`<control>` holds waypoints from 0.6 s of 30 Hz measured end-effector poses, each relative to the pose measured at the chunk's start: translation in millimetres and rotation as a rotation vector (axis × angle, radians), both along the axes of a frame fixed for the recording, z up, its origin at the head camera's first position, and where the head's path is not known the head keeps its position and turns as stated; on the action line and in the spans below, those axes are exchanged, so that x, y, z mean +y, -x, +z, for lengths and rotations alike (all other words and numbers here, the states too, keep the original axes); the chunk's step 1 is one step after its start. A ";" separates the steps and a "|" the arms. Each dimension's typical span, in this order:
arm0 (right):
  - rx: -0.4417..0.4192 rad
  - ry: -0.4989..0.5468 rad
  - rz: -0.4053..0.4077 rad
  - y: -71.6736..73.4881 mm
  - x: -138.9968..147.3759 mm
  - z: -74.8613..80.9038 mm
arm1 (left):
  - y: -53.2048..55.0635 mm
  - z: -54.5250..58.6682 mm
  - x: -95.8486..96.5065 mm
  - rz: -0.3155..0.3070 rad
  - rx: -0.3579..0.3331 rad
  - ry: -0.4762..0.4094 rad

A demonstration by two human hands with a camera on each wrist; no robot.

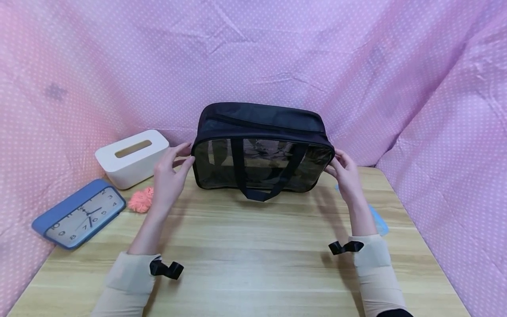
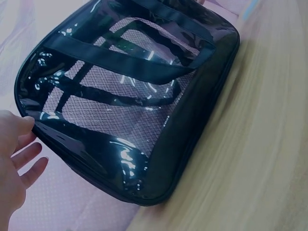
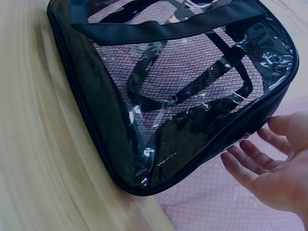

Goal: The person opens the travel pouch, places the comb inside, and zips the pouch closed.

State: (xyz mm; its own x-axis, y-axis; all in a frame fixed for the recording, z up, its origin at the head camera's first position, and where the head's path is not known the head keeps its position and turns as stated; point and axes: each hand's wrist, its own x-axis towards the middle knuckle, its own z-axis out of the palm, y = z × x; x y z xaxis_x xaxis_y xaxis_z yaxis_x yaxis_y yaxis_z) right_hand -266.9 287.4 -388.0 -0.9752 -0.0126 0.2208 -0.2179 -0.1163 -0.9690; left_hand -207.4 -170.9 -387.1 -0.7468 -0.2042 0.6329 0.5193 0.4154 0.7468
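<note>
A black toiletry bag (image 1: 261,152) with clear front panel and strap handles stands upright on the wooden table. Mesh and dark straps show through its clear panel (image 2: 110,91) in the left wrist view. At the bag's left side, my left hand (image 1: 170,176) touches the edge with its thumb; the other fingers (image 2: 34,171) are loosely bent beside it. My right hand (image 1: 346,178) is at the opposite side, thumb near the piped edge and fingertips (image 3: 236,156) against or very close to the side wall. Neither hand wraps round the bag.
Left of the bag are a white tissue box (image 1: 134,158), a blue clock (image 1: 81,213) and a coral yarn bundle (image 1: 140,200). A light-blue object (image 1: 379,220) lies partly hidden behind the right forearm. Pink dotted cloth (image 1: 253,53) surrounds the wooden table (image 1: 253,255).
</note>
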 end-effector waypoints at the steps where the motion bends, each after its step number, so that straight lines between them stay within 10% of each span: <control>1: -0.015 -0.007 -0.005 0.1 -0.2 -0.3 | 0.5 -1.1 0.0 0.003 -0.020 0.003; 18: -0.146 -0.061 -0.052 3.9 -9.9 -11.4 | 7.6 -13.9 -0.3 0.053 -0.098 0.062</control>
